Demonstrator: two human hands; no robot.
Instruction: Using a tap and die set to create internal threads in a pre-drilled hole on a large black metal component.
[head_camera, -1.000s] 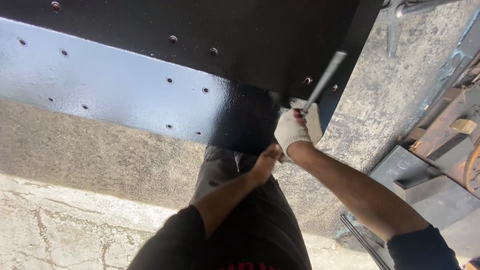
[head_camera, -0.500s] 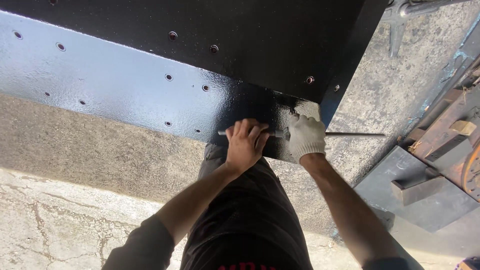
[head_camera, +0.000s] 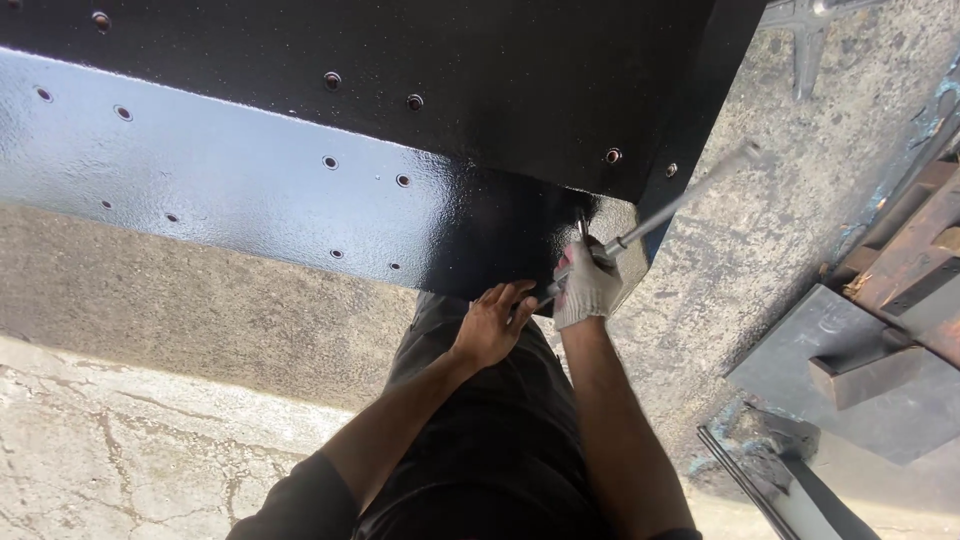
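Rough, cracked concrete floor (head_camera: 150, 440) fills the lower left of the view, and above it hangs a large steel plate (head_camera: 300, 190) painted glossy black, dotted with small bolt holes. At the plate's lower right corner both hands work together. The right hand (head_camera: 588, 288), in a pale knit glove, is closed in a fist around a long silver cross wrench (head_camera: 660, 215), whose bar slants up to the right and blurs near its far end. The left hand (head_camera: 492, 322) is bare; its fingers are curled loosely, with the fingertips touching the wrench's lower end just under the plate's edge, though whether they truly pinch it cannot be told. Dark trousers (head_camera: 480, 440) show below the forearms. Off to the right, well apart from the hands, lie a grey metal slab (head_camera: 850, 390) and some rusty steel sections (head_camera: 920, 250).
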